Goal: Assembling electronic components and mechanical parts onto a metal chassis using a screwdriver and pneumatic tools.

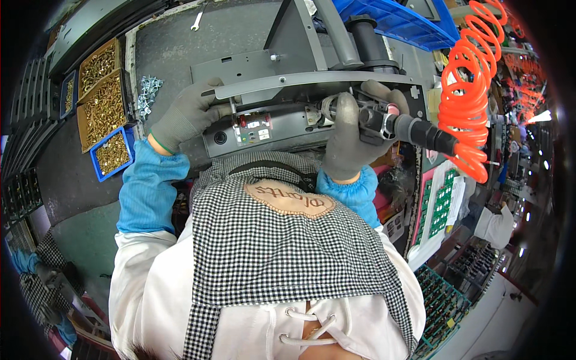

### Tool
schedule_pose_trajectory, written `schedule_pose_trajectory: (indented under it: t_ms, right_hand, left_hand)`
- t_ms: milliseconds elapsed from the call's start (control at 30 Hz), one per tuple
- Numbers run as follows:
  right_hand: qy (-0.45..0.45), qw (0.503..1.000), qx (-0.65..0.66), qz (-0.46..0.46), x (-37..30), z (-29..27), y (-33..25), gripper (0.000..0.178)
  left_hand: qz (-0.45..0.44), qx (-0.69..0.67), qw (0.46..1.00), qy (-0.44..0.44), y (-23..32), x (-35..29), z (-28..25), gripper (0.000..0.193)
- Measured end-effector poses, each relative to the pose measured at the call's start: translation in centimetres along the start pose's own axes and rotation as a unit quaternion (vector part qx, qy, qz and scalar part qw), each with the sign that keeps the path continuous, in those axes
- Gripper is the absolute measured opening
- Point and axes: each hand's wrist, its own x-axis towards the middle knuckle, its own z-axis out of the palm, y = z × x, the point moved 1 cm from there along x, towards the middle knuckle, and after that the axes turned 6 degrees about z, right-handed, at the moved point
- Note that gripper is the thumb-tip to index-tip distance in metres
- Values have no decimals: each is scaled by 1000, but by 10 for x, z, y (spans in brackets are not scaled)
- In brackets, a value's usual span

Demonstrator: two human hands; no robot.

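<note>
A long grey metal bar [318, 80] with a curved edge lies crosswise in front of me, part of a grey sheet-metal frame. My left hand [187, 115], in a grey glove, has its thumb and fingers closed around the bar's left end. My right hand [351, 135], also gloved, grips a black and silver air driver [384, 124] under the bar's right half. The driver's nose points left, and its tip is partly hidden by the bar. Below the bar lies a grey plate [282, 139] with a label and a round black button.
An orange coiled air hose [462, 102] runs from the driver up the right side. Trays of brass-coloured screws [102, 111] stand at the left beside loose silver fasteners [149, 95]. A wrench [197, 23] lies at the back; a blue crate [402, 24] stands far right.
</note>
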Motion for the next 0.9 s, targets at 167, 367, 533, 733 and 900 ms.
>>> schedule_pose_trajectory:
  t_ms: [167, 367, 533, 733, 900]
  right_hand:
    - [-9, 1000, -20, -6, 5, 6, -1, 57]
    - [21, 1000, -4, 21, 8, 12, -1, 49]
    - [19, 999, -23, 15, 11, 11, -4, 51]
    - [4, 999, 39, 36, 14, 13, -28, 68]
    - [-28, 977, 209, 40, 226, 180, 108, 63]
  left_hand:
    - [-19, -14, 1000, 10, 8, -2, 1, 18]
    - [-31, -35, 999, -8, 14, 3, -4, 26]
    - [-53, -42, 998, -15, 12, 6, -5, 32]
    - [-88, -122, 981, 125, 25, -31, -22, 42]
    - [-197, -576, 735, 299, -22, -58, -17, 21]
